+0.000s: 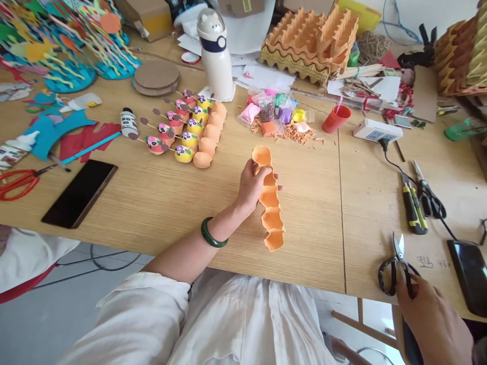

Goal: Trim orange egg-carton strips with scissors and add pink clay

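Note:
My left hand point(251, 186) is closed on a strip of orange egg carton point(271, 196), thumb inside a cup near its far end. The strip has several cups, hollow sides facing up, and is held over the table. At the table's right front edge, my right hand point(433, 309) has its fingers closed at a handle loop of black-handled scissors point(398, 253). Their blades point away from me and stand slightly apart. Beyond my left hand, several decorated egg-carton caterpillars point(194, 126) in pink and yellow stand beside a plain orange strip point(210, 136).
Left lie a phone point(80, 193), red-handled scissors point(19, 183) and a glue bottle point(17, 149). A white bottle point(216, 61), clay packets point(274, 111), a red cup point(336, 119) and stacked egg trays point(308, 43) stand behind. Cutters point(414, 208) and a power strip point(377, 131) lie right.

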Motion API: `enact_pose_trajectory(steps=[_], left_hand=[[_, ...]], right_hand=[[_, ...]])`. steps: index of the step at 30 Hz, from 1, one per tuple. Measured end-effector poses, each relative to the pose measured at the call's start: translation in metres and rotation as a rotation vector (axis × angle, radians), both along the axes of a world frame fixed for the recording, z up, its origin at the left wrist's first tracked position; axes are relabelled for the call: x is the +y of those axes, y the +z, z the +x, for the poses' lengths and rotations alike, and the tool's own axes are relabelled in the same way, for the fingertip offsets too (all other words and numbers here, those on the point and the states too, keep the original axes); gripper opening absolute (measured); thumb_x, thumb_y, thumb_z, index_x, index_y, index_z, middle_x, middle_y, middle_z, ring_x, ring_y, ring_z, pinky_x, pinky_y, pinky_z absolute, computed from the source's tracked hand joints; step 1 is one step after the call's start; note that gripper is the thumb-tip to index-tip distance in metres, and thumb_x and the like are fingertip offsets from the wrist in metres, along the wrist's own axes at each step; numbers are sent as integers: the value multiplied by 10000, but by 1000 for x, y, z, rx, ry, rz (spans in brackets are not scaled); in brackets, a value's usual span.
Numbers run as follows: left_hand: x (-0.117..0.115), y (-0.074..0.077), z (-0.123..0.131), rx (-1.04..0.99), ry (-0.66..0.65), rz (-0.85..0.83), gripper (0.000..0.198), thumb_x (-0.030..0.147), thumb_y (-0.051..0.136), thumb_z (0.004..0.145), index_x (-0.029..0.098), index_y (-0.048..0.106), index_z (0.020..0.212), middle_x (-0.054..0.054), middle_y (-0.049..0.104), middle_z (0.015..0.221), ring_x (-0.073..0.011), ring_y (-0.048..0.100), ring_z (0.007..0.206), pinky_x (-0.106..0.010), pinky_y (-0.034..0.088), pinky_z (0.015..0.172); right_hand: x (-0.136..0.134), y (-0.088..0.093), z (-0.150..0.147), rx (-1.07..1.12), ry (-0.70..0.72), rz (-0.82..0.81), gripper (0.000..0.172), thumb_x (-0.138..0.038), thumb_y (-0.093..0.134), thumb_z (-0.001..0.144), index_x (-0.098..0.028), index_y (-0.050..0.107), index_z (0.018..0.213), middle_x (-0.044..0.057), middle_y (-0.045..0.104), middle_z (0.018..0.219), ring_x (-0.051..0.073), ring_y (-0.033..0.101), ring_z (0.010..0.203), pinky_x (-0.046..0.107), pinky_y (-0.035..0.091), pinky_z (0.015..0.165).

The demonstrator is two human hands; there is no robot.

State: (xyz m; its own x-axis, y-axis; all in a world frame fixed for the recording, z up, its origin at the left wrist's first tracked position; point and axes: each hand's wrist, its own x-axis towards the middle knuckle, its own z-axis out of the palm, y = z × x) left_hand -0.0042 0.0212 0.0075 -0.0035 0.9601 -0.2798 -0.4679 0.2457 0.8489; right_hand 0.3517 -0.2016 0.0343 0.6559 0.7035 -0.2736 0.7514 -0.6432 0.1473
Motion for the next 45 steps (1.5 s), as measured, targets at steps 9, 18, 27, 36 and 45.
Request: enact_pose_trajectory(steps=[9, 18, 27, 36, 45], left_hand=[[-5, 7, 3, -28, -116, -32, 281, 297, 704, 734, 221, 496, 908, 22, 565, 892, -105, 628, 673, -256, 578, 542], [-4, 7, 2, -33, -176, -47, 322, 248, 732, 682, 214, 518, 920, 17, 562, 874, -111, 597, 678, -262, 576, 531], [-11, 4, 0, -50, -385, -27, 439, 190, 804, 677, 208, 580, 1054, -34, 608, 1087, -126, 631, 763, -284, 626, 559], [-16, 13, 0, -75, -472, -28, 511, 178, 841, 687, 196, 584, 1129, -71, 648, 1098, -236, 703, 931, -345, 669, 605], [-18, 9, 2, 41, -365, 2, 296, 161, 818, 676, 177, 629, 902, -10, 670, 907, -163, 657, 890, -257, 577, 736]], right_hand=[[23, -11, 0, -47, -113, 45, 832, -648, 247, 929, -141, 473, 1549, 223, 716, 1277, 473, 681, 1145, 547, 522, 907], [28, -15, 13, 272, -310, 385, 797, -616, 739, 727, -271, 610, 1433, 196, 745, 1082, 446, 709, 1011, 588, 537, 808], [111, 18, -95, 867, 355, 756, 582, -380, 894, 699, -252, 674, 1223, 21, 648, 860, 210, 642, 768, 377, 520, 695], [172, 30, -158, 345, 1172, 733, 307, -215, 643, 869, -164, 648, 1172, 49, 679, 889, 197, 624, 783, 308, 469, 673], [173, 23, -164, 147, 1294, 699, 307, -325, 606, 1006, -149, 677, 1248, 57, 748, 930, 164, 660, 714, 285, 401, 562]])
